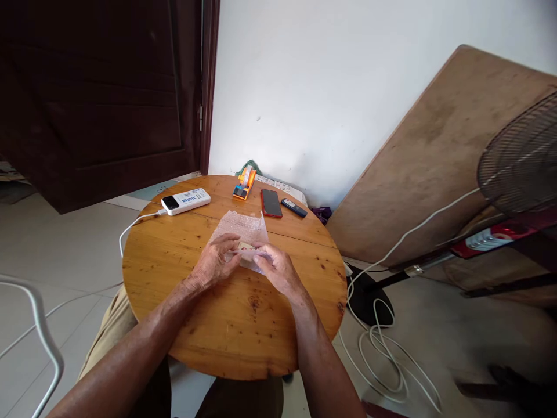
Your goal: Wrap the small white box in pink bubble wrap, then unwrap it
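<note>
A sheet of clear bubble wrap (238,224) lies on the round wooden table (235,325) in front of me. On the sheet, between my hands, sits a small pale item (244,246) with reddish marks; its kind is too small to make out. My left hand (217,258) is closed at the wrap's left side, fingers curled beside the small item. From the right, my right hand (278,268) pinches the near edge of the wrap, which is folded up toward the item. The fingertips partly cover both the item and the fold.
Toward the back of the table are an orange tape dispenser (245,183), a red-edged phone (271,203), a dark remote-like device (293,208) and a white power bank (186,201) with a cable. A standing fan (520,154) and coiled cable (391,354) are at right.
</note>
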`<state>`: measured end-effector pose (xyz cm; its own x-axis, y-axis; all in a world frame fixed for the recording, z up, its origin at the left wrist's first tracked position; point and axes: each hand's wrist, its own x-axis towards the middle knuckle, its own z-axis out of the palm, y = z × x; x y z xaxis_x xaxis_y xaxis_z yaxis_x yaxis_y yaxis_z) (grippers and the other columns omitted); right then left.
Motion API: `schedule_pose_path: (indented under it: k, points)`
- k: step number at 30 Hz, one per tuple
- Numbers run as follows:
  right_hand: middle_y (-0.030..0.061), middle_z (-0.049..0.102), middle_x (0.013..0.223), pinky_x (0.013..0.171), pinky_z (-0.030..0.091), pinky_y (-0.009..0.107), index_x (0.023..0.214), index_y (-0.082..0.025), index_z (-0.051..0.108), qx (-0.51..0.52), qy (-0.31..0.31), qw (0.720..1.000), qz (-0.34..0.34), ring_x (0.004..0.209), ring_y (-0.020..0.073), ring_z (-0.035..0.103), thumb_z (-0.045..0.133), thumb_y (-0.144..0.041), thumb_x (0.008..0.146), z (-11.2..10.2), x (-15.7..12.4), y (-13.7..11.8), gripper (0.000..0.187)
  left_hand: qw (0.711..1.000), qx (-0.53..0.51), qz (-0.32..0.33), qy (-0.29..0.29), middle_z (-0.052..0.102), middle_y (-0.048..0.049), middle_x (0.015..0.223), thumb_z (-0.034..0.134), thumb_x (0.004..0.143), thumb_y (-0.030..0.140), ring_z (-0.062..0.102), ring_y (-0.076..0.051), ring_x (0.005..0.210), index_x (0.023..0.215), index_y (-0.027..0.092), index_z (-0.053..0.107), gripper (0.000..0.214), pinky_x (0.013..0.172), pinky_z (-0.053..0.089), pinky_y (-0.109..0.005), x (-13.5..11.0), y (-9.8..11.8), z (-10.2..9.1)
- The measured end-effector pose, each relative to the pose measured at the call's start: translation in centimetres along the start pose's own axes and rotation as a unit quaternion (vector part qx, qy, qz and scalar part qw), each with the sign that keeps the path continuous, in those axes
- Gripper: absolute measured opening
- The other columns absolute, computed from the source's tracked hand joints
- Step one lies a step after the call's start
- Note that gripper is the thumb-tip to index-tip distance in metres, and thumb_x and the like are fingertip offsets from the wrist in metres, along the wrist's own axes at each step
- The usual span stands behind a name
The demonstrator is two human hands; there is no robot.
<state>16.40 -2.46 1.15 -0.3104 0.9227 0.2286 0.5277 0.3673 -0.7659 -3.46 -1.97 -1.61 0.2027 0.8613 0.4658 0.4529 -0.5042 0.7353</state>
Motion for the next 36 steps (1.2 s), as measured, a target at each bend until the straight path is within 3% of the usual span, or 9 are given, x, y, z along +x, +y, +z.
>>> schedule_pose_path:
  k: [3,12,18,27,36]
  points:
    - [0.0054,0.070,0.113,0.079,0.050,0.031,0.098,-0.019,0.068,0.007,-0.002,1.000,0.004,0.097,0.0207,0.066,0.053,-0.023,0.084,0.0,-0.1,0.0,0.020,1.000,-0.012,-0.011,-0.005,0.066,-0.0142,0.122,0.058,0.078,0.019,0.066,-0.024,0.107,0.075,0.016,0.064,0.008,0.085,0.054,-0.033,0.0,0.1,-0.1]
    - [0.0022,0.072,0.088,0.062,0.044,0.024,0.078,-0.018,0.065,0.000,-0.001,0.999,0.034,0.070,0.0151,0.061,0.055,-0.026,0.083,0.0,-0.2,-0.4,0.014,0.997,-0.058,-0.049,-0.015,0.072,-0.0073,0.103,0.058,0.079,0.021,0.068,-0.018,0.092,0.072,0.018,0.062,0.009,0.076,0.051,-0.027,0.1,0.7,-0.1]
    - [0.0024,0.070,0.083,0.065,0.047,0.026,0.089,-0.019,0.069,0.035,-0.012,0.998,0.048,0.075,0.0171,0.062,0.056,-0.026,0.082,0.0,-0.4,-0.7,0.017,0.996,-0.070,-0.048,-0.014,0.072,-0.0048,0.095,0.060,0.075,0.016,0.066,-0.016,0.085,0.067,0.018,0.059,0.009,0.074,0.050,-0.026,0.1,0.9,-0.2]
    - [0.0001,0.063,0.071,0.060,0.041,0.024,0.073,-0.018,0.064,0.058,0.002,0.995,0.076,0.065,0.0143,0.055,0.058,-0.031,0.080,-0.1,-0.4,-0.8,0.016,0.994,-0.080,-0.064,-0.024,0.070,-0.0020,0.085,0.060,0.074,0.017,0.063,-0.014,0.078,0.067,0.018,0.063,0.007,0.072,0.048,-0.025,0.1,0.5,-0.6]
    - [-0.0033,0.051,0.061,0.053,0.033,0.022,0.066,-0.018,0.058,0.066,-0.007,0.995,0.079,0.058,0.0114,0.045,0.060,-0.034,0.078,0.0,-0.4,-0.8,0.019,0.990,-0.095,-0.096,-0.036,0.072,-0.0023,0.088,0.056,0.068,0.011,0.065,-0.014,0.079,0.058,0.018,0.053,0.013,0.068,0.049,-0.024,-0.1,1.4,-0.9]
